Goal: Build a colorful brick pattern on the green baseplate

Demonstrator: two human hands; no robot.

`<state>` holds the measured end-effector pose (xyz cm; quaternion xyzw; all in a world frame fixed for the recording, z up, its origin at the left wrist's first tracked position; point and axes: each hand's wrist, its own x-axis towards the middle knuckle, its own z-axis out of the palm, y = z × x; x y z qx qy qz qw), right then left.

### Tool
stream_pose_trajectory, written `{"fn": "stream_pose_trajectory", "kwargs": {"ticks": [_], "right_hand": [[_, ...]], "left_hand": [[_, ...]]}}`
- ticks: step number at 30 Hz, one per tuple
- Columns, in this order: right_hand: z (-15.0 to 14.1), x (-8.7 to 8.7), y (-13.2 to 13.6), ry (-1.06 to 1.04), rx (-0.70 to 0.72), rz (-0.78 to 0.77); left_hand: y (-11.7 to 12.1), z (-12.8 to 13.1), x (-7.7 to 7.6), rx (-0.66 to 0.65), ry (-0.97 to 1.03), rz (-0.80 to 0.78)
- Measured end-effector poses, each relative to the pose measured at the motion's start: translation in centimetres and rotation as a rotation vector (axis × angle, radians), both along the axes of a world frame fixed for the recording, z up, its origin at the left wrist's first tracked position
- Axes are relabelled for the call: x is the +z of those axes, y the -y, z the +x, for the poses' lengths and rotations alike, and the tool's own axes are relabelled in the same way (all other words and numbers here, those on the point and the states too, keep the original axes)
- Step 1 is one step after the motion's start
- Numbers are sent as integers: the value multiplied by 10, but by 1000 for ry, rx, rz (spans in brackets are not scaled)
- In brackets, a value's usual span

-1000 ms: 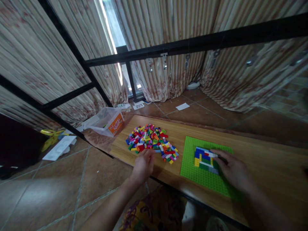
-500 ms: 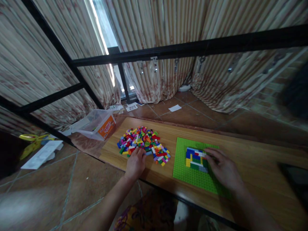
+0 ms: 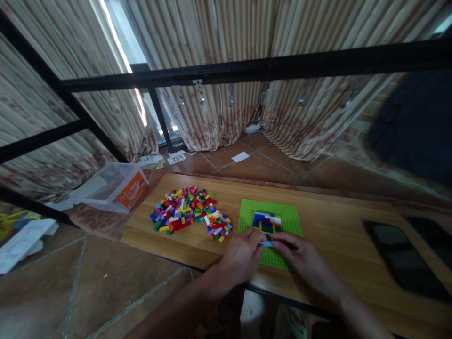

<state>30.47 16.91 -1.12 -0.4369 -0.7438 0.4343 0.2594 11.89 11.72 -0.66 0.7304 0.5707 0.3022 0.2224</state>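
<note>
A small structure of blue, white, red, yellow and green building bricks (image 3: 263, 217) stands on a green studded baseplate (image 3: 291, 216). At its near side, my left hand (image 3: 243, 254) is closed, thumb and fingers pinching a light blue brick (image 3: 267, 244). My right hand (image 3: 305, 256) comes in from the right, its fingertips closed at the other end of that same brick. Fingers hide the near part of the structure, so I cannot tell whether the brick is pressed down. Left of the baseplate lies a heap of loose bricks (image 3: 190, 209) in many colours.
The wooden bench (image 3: 328, 221) carries a dark phone-like slab (image 3: 402, 259) at right, with another dark object (image 3: 434, 238) beyond. On the floor at left sit a clear plastic bin (image 3: 109, 188) with an orange label and a white panel (image 3: 26, 245). A black metal rail (image 3: 226, 70) crosses before the curtains.
My left hand has left the brick heap and come right to the baseplate, where a light blue brick shows in its fingers. My right hand has shifted to the structure's near side. The view has swung right.
</note>
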Motion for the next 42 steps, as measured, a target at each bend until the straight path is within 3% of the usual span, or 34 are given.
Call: {"fn": "stream_pose_trajectory", "kwargs": {"ticks": [6,11,16,23,30,42], "right_hand": [[17,-1,-1,96,8,-25],[30,-3,-6,239,-265,86],[30,-7,-13,347,-408,119],[14,-9,-10,477,-397,175],[2,-6,-9,487,-349,182],[17,-6,-23,259,-254,69]], "left_hand": [[-16,14,-8,-8,45,-17],[-28,10,-9,99,-39,52],[-35,13,-10,50,-155,78],[-42,27,-12,22,-261,73],[-50,31,-16,17,-238,62],[-56,28,-11,13,-225,47]]}}
